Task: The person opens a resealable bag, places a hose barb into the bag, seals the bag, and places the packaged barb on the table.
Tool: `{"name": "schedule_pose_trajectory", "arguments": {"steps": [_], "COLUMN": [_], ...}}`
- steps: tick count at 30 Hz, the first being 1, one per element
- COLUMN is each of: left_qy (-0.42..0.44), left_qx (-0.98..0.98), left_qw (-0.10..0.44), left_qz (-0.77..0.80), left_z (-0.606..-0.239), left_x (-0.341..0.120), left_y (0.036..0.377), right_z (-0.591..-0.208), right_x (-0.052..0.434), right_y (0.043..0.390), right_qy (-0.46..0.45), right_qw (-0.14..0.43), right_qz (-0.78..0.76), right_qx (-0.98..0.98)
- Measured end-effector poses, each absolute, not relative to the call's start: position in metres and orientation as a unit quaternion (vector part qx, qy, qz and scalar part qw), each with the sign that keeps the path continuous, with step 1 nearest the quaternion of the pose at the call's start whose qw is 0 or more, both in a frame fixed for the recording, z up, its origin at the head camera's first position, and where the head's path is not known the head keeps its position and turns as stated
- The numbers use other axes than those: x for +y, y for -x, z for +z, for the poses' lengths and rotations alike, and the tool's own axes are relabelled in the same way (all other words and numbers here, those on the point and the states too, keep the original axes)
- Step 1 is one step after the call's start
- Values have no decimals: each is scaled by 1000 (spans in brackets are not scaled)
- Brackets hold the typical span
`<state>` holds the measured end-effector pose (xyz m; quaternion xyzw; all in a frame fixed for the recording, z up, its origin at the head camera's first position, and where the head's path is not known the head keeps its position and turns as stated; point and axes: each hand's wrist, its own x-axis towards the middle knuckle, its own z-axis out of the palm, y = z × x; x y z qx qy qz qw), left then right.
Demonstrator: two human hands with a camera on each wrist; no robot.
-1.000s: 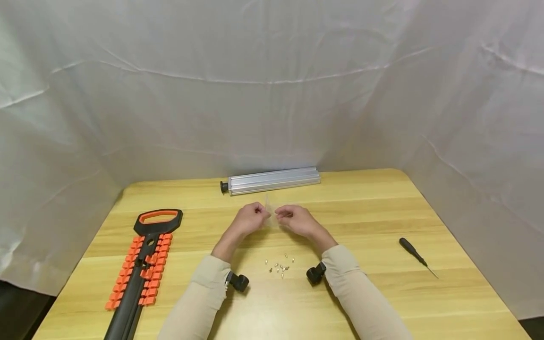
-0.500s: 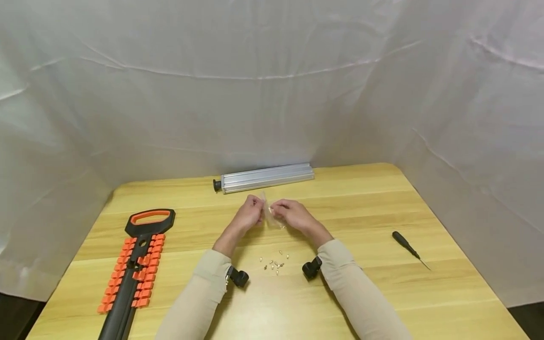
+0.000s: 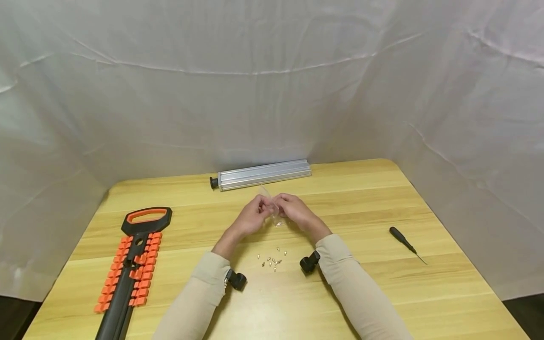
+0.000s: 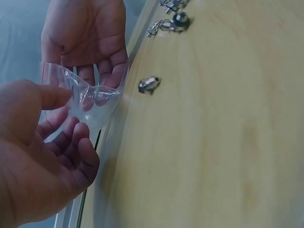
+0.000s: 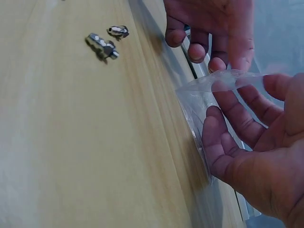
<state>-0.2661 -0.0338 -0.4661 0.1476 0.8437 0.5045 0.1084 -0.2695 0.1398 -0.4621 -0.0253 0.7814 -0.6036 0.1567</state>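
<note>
head view: both hands (image 3: 250, 217) (image 3: 298, 212) hold a clear bag (image 3: 278, 221).

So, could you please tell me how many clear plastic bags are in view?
1: the clear plastic bag, between the left hand and the right hand, beyond the small metal pieces on the table. I see no other, though the hands could hide one.
</note>
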Motion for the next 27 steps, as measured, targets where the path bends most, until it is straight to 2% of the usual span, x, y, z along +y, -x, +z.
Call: {"name": "schedule_pose_trajectory", "arguments": {"steps": [8, 14, 22, 27], "left_qy": [-100, -75, -88, -111], "left_qx": [817, 835, 858, 845], "left_qw": [100, 94, 79, 98], "left_qz": [558, 537, 500, 513], "left_z": [-462, -458, -455, -456], "left_x": [-37, -41, -41, -41], "left_y": [265, 262, 259, 257], "right_z": [-463, -466, -466, -462], "right_x": [139, 138, 138, 139], "right_y": [269, 269, 267, 266], "right_qy": [46, 61, 80, 68], "right_qw": [160, 165, 134, 149], "right_qz": [-580, -572, -538, -538], "right_qx": [797, 801, 828, 827]}}
